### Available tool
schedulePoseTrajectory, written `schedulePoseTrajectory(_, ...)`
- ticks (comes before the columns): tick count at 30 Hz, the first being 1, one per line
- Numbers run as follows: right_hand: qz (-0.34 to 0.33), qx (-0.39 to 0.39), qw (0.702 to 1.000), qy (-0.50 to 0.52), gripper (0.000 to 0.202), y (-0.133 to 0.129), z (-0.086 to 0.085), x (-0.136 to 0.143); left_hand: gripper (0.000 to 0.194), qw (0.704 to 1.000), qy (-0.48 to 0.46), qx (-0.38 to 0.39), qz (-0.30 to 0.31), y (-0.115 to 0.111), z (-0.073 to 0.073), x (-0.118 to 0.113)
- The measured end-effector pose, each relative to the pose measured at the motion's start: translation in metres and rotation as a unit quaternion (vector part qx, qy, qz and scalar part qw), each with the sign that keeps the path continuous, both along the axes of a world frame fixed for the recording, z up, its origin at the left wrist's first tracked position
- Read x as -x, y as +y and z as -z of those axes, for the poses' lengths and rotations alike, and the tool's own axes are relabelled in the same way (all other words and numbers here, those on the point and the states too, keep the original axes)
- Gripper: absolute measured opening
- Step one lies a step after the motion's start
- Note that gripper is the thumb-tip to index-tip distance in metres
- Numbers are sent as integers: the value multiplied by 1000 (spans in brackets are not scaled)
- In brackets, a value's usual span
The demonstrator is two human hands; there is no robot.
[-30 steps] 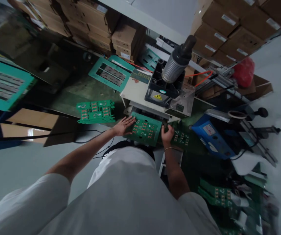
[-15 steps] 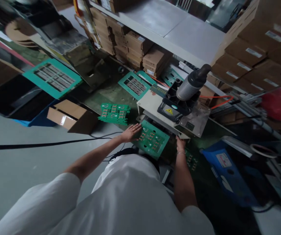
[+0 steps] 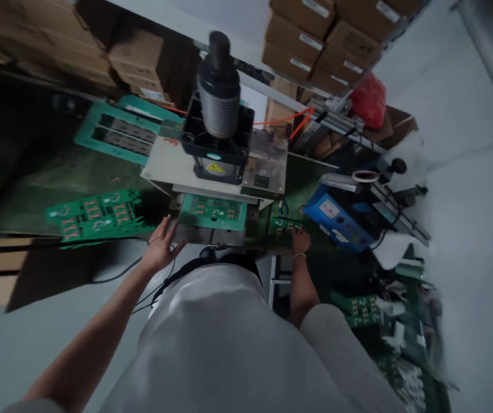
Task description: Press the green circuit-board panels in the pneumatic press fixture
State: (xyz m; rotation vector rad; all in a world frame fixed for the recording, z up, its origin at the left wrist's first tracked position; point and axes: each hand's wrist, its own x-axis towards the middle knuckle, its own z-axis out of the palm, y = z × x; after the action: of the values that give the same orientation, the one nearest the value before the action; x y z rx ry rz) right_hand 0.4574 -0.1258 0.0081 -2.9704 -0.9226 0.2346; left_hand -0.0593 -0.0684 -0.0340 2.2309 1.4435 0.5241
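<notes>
My left hand [image 3: 160, 246] is open, its fingers spread just left of the press base and close to a green fixture plate [image 3: 190, 217]. That plate carries a circuit board with several copper-coloured patterns and lies partly under the head of a bench press [image 3: 220, 155]. To the right of the press, my right hand [image 3: 301, 242] has its fingers bent onto a small green circuit board [image 3: 280, 225] on the bench; the fingertips are partly blurred. A stack of green circuit boards [image 3: 96, 217] lies on the left of the bench.
Behind the stack lies a turquoise frame [image 3: 92, 140]. A blue box-shaped device [image 3: 335, 221] stands at the right. More circuit boards [image 3: 360, 311] lie at the lower right. Cardboard boxes [image 3: 298, 43] are piled at the back, and a black cable [image 3: 117, 275] hangs at the front left.
The view has swung right. The fixture plate has slid further under the press. My left hand has come off it, and my right hand has moved from the press's side to the small circuit board.
</notes>
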Motion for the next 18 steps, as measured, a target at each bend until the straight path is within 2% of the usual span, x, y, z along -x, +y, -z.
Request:
schedulePoseTrajectory(5, -5, 49, 999, 8, 38, 0, 21, -2, 95, 1000, 5, 2, 10, 3, -10, -7)
schedulePoseTrajectory(9, -6, 78, 997, 11, 34, 11, 29, 1, 93, 1000, 18, 10, -6, 1, -17, -7)
schedulePoseTrajectory(14, -2, 88, 996, 17, 33, 16, 23, 2, 79, 999, 27, 22, -32, -9, -20, -2)
schedulePoseTrajectory(18, -13, 75, 997, 12, 29, 13, 10, 6, 73, 998, 22, 31, -47, -12, -19, 2)
